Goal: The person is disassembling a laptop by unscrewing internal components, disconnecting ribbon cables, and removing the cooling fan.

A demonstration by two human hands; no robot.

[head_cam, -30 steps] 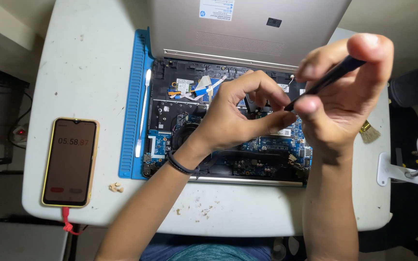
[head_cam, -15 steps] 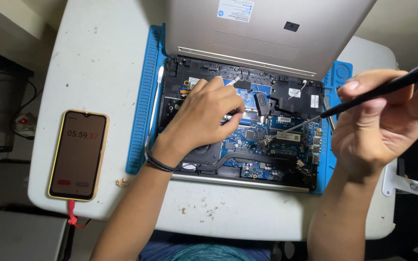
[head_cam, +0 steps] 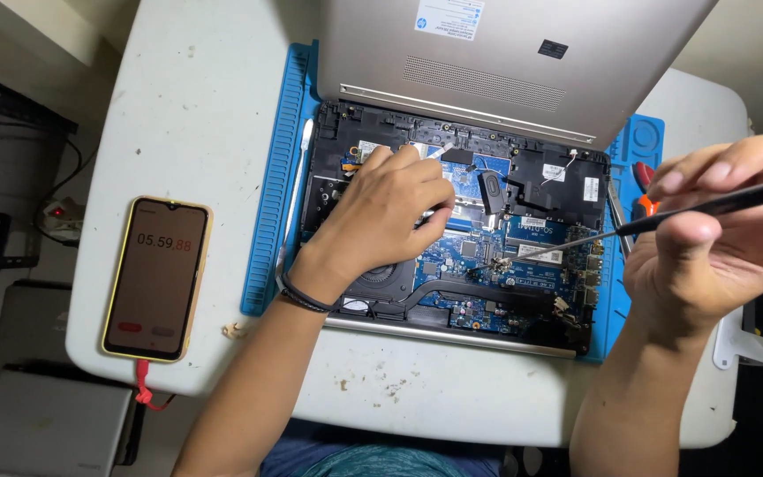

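Note:
An opened laptop [head_cam: 452,256] lies on a blue work mat [head_cam: 268,221], its blue circuit board, fan and black frame exposed. My left hand [head_cam: 381,216] rests flat on the board's left-middle part, fingers spread over it. At the right, my right hand [head_cam: 726,234] grips a black-handled screwdriver [head_cam: 655,221]. Its thin metal shaft slants down to the left, and the tip touches the board near a small screw point [head_cam: 498,263].
The silver lid [head_cam: 523,62] leans up at the back. A phone [head_cam: 157,278] in a yellow case with a red cable lies on the white table [head_cam: 178,115] at the left. Red-handled tools [head_cam: 642,185] sit on the mat's right side. A white clamp stands at the right edge.
My right hand pulled away to the right with the screwdriver, then lowered its tip onto the board. My left hand shifted from the middle towards the board's upper left.

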